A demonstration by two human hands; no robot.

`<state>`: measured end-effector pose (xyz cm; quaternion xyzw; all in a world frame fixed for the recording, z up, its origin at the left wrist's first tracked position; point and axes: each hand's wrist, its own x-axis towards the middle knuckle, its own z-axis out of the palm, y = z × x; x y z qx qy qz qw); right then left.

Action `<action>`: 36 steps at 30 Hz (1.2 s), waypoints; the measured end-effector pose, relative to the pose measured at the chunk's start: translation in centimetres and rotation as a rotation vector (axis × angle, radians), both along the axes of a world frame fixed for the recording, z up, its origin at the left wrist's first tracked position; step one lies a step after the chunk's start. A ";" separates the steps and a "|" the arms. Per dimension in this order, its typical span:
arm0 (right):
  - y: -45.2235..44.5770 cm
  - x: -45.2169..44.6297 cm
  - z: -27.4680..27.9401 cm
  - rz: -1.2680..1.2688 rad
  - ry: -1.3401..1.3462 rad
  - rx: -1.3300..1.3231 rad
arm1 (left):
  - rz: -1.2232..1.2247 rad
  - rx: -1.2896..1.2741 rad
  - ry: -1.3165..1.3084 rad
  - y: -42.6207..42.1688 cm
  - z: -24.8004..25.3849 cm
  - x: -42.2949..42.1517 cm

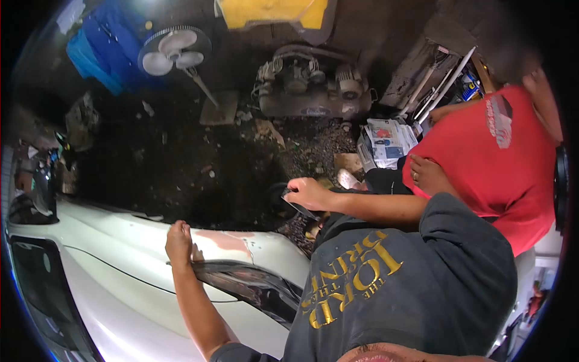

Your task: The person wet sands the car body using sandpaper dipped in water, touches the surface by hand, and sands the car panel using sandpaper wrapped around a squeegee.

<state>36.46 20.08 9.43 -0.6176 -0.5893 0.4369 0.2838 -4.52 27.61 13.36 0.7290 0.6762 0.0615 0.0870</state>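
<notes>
My left hand point(179, 244) is at the white car's fender point(271, 244), just above the headlight point(250, 283). Its fingers are bent and pressed together; whatever they may hold is hidden. Beside it, a pinkish-brown patch point(223, 241) shows in the white paint. My right hand point(310, 194) is closed around a dark, flat, thin piece point(300, 207) with a pale edge, in front of my waist. The kind of piece is not clear. It hangs apart from the fender.
A person in a red shirt point(482, 163) is close on my right. Ahead are an air compressor point(313, 90), a pedestal fan point(175, 53) and stacked newspapers point(389, 142). A blue tarp-like sheet point(111, 42) is at the far left. Debris litters the dark ground point(199, 157).
</notes>
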 end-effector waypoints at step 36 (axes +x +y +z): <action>1.7 -0.1 5.7 0.118 0.279 0.317 | -0.388 0.251 0.194 0.2 -0.4 3.4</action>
